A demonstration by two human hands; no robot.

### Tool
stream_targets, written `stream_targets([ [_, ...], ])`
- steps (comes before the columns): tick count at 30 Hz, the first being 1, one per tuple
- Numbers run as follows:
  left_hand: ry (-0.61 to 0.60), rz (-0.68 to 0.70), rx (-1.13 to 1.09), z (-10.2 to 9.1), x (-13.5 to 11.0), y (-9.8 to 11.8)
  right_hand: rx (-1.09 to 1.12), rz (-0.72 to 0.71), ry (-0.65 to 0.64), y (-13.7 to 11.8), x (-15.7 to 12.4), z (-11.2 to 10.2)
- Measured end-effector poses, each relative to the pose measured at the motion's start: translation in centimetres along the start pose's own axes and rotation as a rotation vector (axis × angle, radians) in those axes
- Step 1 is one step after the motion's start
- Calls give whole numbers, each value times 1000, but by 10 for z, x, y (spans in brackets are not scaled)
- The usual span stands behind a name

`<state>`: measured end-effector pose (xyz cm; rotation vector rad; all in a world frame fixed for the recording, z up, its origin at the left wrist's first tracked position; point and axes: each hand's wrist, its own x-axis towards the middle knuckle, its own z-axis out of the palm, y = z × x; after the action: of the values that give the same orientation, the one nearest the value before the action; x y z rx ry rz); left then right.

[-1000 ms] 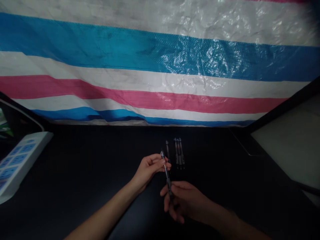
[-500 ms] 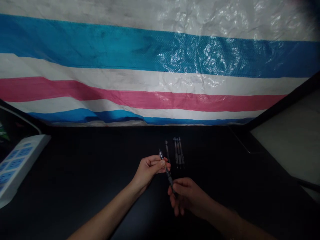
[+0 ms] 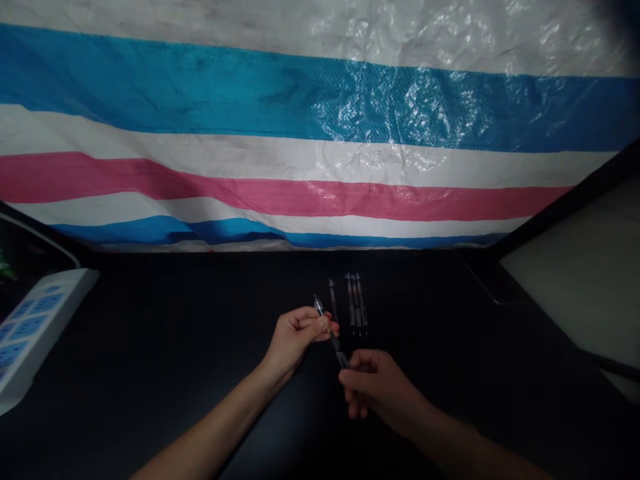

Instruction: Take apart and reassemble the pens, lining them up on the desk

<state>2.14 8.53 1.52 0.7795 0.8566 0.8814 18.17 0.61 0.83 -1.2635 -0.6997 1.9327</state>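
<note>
- Risk, slipping: the slim dark pen with a clear barrel [image 3: 335, 341] could drop or twist if either pinch slackens, since its narrow, apparently smooth body offers little to hold.
- Risk, bending or parting: uneven pull between the two ends could strain the barrel or any joint in it (no joint can be made out in this light).
- Risk, knocking: the single slender dark pen with a pale tip [image 3: 332, 293] lies just beyond the left fingers; a forward drift of that hand could push it towards the three dark pens laid side by side [image 3: 357, 308].
- Position: the held pen spans the gap between the hands, slanting from its far tip on the left to its near end on the right, above the black, smooth counter [image 3: 190, 333].
- Left hand [image 3: 299, 335]: pinching the barrel towards the far tip, thumb on top, fingers beneath.
- Right hand [image 3: 379, 383]: thumb and forefinger closed on the near end, which they partly hide; the other fingers curl below.
- Surroundings: a white plastic power strip with blue socket faces [image 3: 46, 333] at the left; a glossy striped plastic sheet [image 3: 240, 87] behind the counter.
</note>
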Motion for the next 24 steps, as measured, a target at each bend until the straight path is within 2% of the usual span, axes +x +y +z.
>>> stream_targets([
  [3, 2, 21, 24, 0, 0, 0, -5, 1, 37, -2, -1, 3],
  [8, 0, 29, -25, -3, 1, 4, 74, -15, -125, -9, -3, 5],
  [11, 5, 29, -24, -5, 3, 3, 86, 26, -220, -8, -3, 3],
  [20, -15, 25, 11, -3, 4, -2, 88, 75, -267, -7, 0, -2],
  [24, -13, 23, 27, -4, 4, -3, 92, 36, -302, -5, 1, -4],
])
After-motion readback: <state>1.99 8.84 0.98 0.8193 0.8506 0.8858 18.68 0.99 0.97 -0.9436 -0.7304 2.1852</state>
